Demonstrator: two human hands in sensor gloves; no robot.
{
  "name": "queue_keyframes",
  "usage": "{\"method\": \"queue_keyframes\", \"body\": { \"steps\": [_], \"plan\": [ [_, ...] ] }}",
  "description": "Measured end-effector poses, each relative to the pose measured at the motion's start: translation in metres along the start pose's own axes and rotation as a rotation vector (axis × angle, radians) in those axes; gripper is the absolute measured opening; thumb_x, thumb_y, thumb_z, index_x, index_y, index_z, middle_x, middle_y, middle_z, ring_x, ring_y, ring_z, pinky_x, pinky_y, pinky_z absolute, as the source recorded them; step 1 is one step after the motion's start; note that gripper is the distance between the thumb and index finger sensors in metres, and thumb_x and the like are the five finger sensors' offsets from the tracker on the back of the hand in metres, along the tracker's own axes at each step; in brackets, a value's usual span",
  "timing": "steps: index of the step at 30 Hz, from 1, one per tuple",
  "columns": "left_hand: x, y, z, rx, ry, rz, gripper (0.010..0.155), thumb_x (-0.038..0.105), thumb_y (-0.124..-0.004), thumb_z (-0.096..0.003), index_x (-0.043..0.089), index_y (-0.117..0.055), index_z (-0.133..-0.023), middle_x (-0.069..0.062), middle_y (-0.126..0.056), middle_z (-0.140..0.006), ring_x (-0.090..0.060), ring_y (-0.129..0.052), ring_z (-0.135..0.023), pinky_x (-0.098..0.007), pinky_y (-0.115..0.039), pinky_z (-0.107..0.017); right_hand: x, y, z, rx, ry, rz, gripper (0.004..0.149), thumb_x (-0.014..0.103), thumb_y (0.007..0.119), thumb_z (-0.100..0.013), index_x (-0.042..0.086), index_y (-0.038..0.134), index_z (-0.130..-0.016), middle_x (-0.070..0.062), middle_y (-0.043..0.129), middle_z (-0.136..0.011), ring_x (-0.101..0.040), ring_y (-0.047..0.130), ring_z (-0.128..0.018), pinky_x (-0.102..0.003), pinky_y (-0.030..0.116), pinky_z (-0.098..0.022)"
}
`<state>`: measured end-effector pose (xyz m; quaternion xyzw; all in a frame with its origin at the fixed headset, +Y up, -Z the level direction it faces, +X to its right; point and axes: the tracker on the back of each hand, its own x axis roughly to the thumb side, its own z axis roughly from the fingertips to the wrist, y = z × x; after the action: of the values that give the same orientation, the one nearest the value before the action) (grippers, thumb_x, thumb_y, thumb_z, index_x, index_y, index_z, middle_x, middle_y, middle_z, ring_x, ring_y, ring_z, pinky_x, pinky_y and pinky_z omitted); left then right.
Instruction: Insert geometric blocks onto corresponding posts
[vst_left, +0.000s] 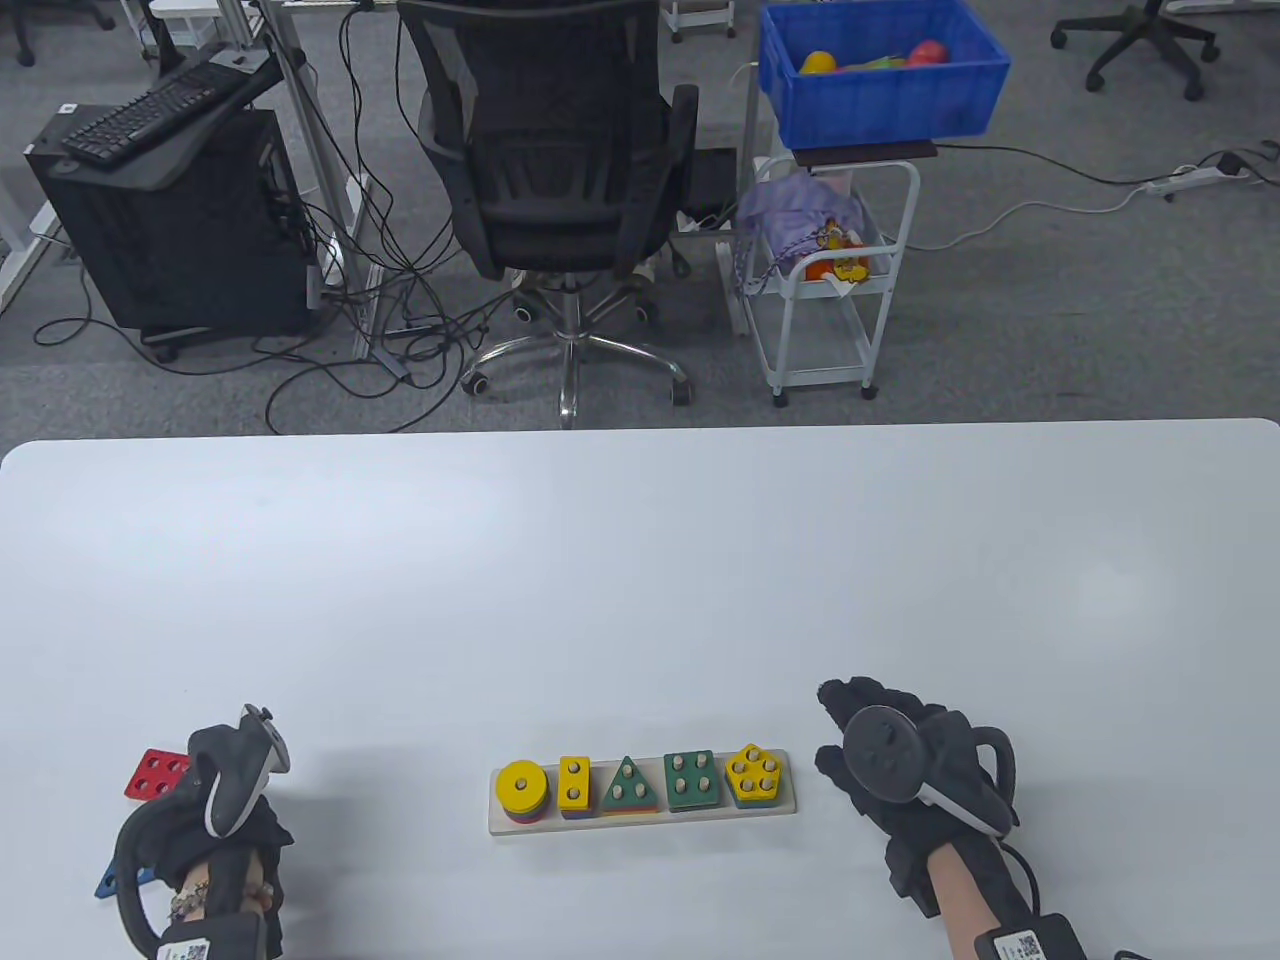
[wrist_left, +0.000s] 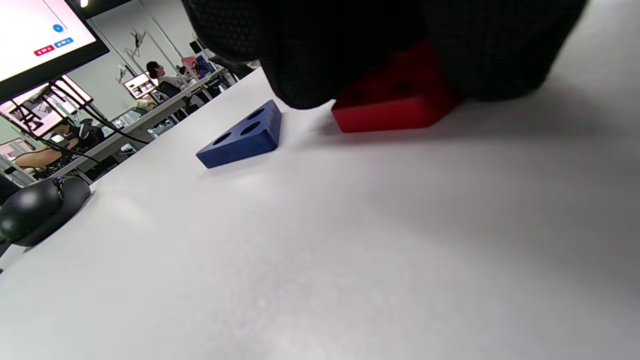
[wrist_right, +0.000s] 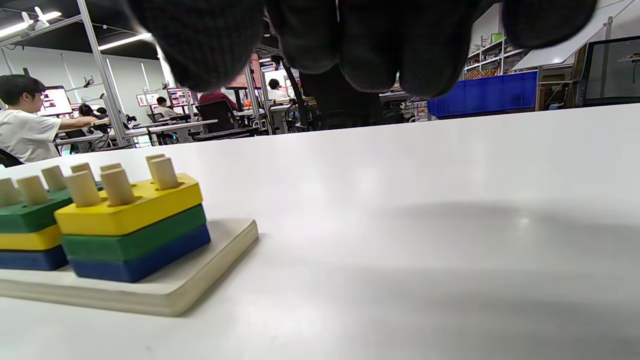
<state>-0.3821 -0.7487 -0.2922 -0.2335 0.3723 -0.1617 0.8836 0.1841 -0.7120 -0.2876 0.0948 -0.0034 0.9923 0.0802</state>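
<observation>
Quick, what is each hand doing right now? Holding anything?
Left hand: fingers curled around the red block lying on the table.
Right hand: open, holding nothing, beside the peg board.

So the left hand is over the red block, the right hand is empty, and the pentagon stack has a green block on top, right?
Not quite. The pentagon stack is topped by a yellow block, with green under it, as the right wrist view shows. The left hand is over the red block, and the right hand is empty.
</observation>
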Motion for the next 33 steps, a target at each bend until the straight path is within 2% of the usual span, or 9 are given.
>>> {"method": "queue_keyframes", "body": {
  "steps": [10,15,18,23,25,28,31,33],
  "plan": [
    [-0.003,0.001,0.002,0.021,-0.005,0.05,0.074,0.052,-0.091,-0.0283,0.034,-0.067,-0.096,0.003,-0.079,-0.102,-0.019,-0.089,-0.086,-0.043,-0.073,-0.07,0.0,0.0,0.0,0.009,-0.001,0.007,0.063,0.043,0.078,-0.044,0.016,0.063,-0.099,-0.019,0.069,-0.101,-0.046,0.076,-0.088,-0.071,0.061,-0.059],
    [0.0,0.009,0.011,0.114,-0.067,0.124,0.073,0.058,-0.09,-0.0249,0.036,-0.07,-0.092,0.006,-0.083,-0.098,-0.015,-0.095,-0.081,-0.04,-0.078,-0.066,0.001,0.0,0.0,0.011,-0.004,0.006,0.063,0.043,0.077,-0.044,0.016,0.064,-0.099,-0.019,0.069,-0.101,-0.046,0.076,-0.087,-0.071,0.061,-0.059],
    [0.002,0.021,0.024,0.186,-0.149,0.259,0.074,0.059,-0.09,-0.0246,0.036,-0.07,-0.092,0.006,-0.084,-0.097,-0.015,-0.096,-0.08,-0.04,-0.079,-0.065,0.004,-0.001,0.001,0.007,-0.015,0.01,0.063,0.043,0.077,-0.044,0.016,0.063,-0.099,-0.019,0.069,-0.101,-0.046,0.076,-0.088,-0.071,0.061,-0.059],
    [0.007,0.04,0.05,0.175,-0.378,0.604,0.076,0.059,-0.089,-0.0255,0.035,-0.068,-0.094,0.006,-0.084,-0.097,-0.015,-0.096,-0.08,-0.04,-0.079,-0.065,0.019,0.0,0.001,-0.002,-0.067,0.015,0.065,0.044,0.077,-0.044,0.015,0.06,-0.1,-0.02,0.067,-0.102,-0.046,0.075,-0.088,-0.071,0.061,-0.059],
    [0.011,0.046,0.063,0.127,-0.515,0.771,0.076,0.06,-0.089,-0.0264,0.035,-0.067,-0.095,0.007,-0.083,-0.098,-0.014,-0.096,-0.08,-0.039,-0.079,-0.065,0.032,0.0,0.002,-0.033,-0.115,0.011,0.067,0.044,0.077,-0.044,0.015,0.058,-0.101,-0.02,0.066,-0.102,-0.046,0.075,-0.088,-0.071,0.061,-0.059],
    [0.025,0.051,0.081,-0.021,-0.736,1.009,0.076,0.06,-0.088,-0.0273,0.035,-0.066,-0.096,0.007,-0.082,-0.098,-0.014,-0.095,-0.08,-0.039,-0.078,-0.065,0.057,-0.002,0.005,-0.076,-0.207,-0.013,0.07,0.045,0.078,-0.044,0.015,0.054,-0.103,-0.02,0.064,-0.104,-0.045,0.075,-0.088,-0.07,0.062,-0.059],
    [0.047,0.05,0.097,-0.187,-0.925,1.148,0.075,0.059,-0.088,-0.0296,0.034,-0.064,-0.096,0.007,-0.08,-0.1,-0.015,-0.093,-0.083,-0.04,-0.076,-0.067,0.08,-0.005,0.009,-0.119,-0.292,-0.043,0.072,0.046,0.078,-0.043,0.015,0.052,-0.103,-0.019,0.063,-0.104,-0.044,0.076,-0.088,-0.07,0.063,-0.059],
    [0.065,0.048,0.112,-0.222,-0.98,1.205,0.075,0.061,-0.087,-0.0301,0.035,-0.063,-0.096,0.008,-0.079,-0.1,-0.013,-0.093,-0.084,-0.039,-0.076,-0.068,0.097,-0.005,0.014,-0.141,-0.358,-0.072,0.073,0.046,0.078,-0.043,0.015,0.051,-0.103,-0.018,0.063,-0.104,-0.043,0.077,-0.088,-0.069,0.064,-0.059]
  ]
}}
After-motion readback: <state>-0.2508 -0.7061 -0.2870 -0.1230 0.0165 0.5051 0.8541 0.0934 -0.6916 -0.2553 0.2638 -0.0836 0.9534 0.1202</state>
